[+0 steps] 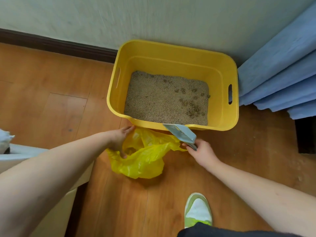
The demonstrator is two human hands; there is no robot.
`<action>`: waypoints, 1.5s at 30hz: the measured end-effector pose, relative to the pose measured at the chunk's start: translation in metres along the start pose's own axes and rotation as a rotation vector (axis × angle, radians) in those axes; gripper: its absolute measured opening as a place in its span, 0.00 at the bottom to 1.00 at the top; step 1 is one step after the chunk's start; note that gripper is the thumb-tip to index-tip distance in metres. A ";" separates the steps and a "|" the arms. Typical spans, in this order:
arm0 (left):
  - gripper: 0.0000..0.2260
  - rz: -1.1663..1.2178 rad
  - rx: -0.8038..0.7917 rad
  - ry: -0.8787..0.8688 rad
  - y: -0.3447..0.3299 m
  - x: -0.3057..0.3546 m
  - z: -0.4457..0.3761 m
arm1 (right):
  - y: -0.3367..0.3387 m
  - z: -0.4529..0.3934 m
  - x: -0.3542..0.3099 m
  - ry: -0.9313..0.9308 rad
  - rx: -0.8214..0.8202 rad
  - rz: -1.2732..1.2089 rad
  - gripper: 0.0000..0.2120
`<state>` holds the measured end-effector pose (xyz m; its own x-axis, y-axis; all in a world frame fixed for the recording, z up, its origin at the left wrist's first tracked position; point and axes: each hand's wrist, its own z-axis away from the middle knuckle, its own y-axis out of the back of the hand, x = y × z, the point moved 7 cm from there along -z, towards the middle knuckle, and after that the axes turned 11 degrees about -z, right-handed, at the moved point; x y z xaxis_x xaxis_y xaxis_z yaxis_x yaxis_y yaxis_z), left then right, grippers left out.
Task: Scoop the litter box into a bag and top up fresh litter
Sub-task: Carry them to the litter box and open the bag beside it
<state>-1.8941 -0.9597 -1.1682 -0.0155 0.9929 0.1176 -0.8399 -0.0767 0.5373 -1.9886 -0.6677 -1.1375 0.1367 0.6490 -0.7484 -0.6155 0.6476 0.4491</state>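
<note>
A yellow litter box (222, 69) stands on the wood floor against the wall, holding beige litter (159, 100) with dark clumps (193, 108) at its right side. In front of it lies a yellow plastic bag (145, 161) with its mouth open. My left hand (119, 139) holds the bag's left edge, thumb inside the opening and fingers stretched toward the box. My right hand (201, 153) grips the handle of a grey scoop (181, 132), whose blade points up-left over the box's front rim above the bag. Whether the scoop carries litter I cannot tell.
Blue curtain folds (280, 74) hang right of the box, with a dark furniture edge (306, 134) below them. A pale cabinet corner (51, 185) and a white bag (5, 139) sit at the left. My green-and-white shoe (197, 209) stands on the floor below the bag.
</note>
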 end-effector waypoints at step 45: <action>0.41 0.070 0.269 -0.117 0.019 0.042 -0.008 | -0.098 0.074 -0.046 0.693 -0.766 0.957 0.14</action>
<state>-1.9153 -0.9184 -1.1595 0.0069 0.9685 0.2490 -0.6649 -0.1816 0.7245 -1.8771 -0.7317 -1.1115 -0.8360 0.2375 -0.4946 -0.5462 -0.4472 0.7083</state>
